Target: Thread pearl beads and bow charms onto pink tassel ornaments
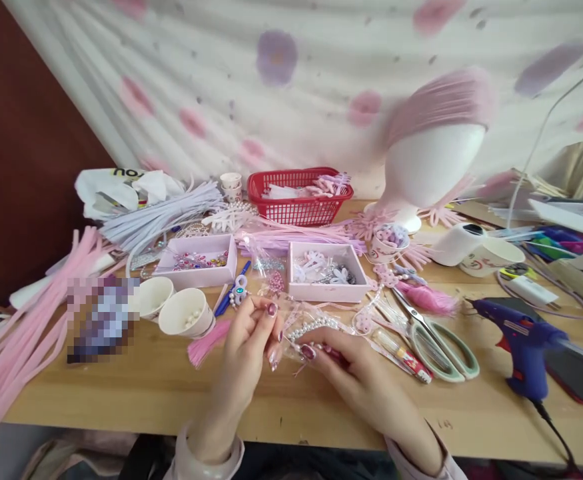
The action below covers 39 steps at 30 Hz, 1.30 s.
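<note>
My left hand (245,348) is closed, thumb and forefinger pinched together above the table. My right hand (358,375) is beside it, fingers curled inward. Between the two hands is a crinkled clear plastic bag (286,348), and both appear to grip it. A string of white pearl beads (316,325) shows just above my right fingers; whether it is inside the bag I cannot tell. Just beyond my left hand is a flower-like ornament with a teal gem (240,291). A pink tassel (210,343) lies left of my left wrist.
Two paper cups (184,317) stand left, near a gem box (198,275) and a flower-piece box (328,291). Scissors (438,343) and a blue glue gun (526,343) lie right. Behind are a red basket (298,212) and a foam head (428,163). Pink strips (54,320) hang over the left edge.
</note>
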Each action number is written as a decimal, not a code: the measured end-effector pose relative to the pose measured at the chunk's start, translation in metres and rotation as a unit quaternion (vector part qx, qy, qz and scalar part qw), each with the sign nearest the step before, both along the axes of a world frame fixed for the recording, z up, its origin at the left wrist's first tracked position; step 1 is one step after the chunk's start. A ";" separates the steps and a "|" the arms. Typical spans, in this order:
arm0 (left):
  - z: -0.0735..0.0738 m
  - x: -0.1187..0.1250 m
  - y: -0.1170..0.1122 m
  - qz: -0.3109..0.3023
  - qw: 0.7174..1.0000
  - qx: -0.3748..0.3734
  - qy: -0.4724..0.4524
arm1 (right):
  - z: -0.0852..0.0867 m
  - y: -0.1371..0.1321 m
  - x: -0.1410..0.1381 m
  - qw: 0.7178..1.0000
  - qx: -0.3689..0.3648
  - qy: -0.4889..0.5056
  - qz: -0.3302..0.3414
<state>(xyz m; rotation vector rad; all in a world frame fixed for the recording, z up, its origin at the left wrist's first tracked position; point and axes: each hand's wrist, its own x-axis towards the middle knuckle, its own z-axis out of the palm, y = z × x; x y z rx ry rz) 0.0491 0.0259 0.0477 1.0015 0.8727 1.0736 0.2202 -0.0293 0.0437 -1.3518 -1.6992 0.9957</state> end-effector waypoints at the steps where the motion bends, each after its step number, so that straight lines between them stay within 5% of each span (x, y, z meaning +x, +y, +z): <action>1: -0.002 -0.002 -0.002 -0.004 1.000 0.008 0.015 | -0.002 0.000 -0.001 1.000 0.003 -0.007 0.005; 5: -0.006 -0.014 -0.011 -0.038 0.977 0.072 0.196 | -0.003 0.000 -0.002 0.999 -0.015 -0.033 0.004; 9: -0.009 -0.018 -0.017 -0.099 0.902 0.197 0.370 | -0.004 0.000 0.000 0.998 -0.035 -0.040 -0.015; 18: -0.016 0.003 -0.011 -0.183 0.819 0.283 0.465 | -0.012 0.001 0.002 0.997 -0.024 -0.036 -0.067; 24: -0.007 -0.002 -0.012 -0.213 0.838 0.262 0.429 | -0.007 0.001 0.003 0.993 -0.056 -0.034 -0.094; 30: -0.004 -0.012 -0.007 -0.194 0.870 0.242 0.384 | -0.006 0.000 0.006 0.976 -0.092 -0.023 -0.196; 39: 0.000 -0.001 -0.012 -0.213 0.897 0.165 0.351 | -0.008 -0.008 0.014 0.989 -0.113 0.088 -0.027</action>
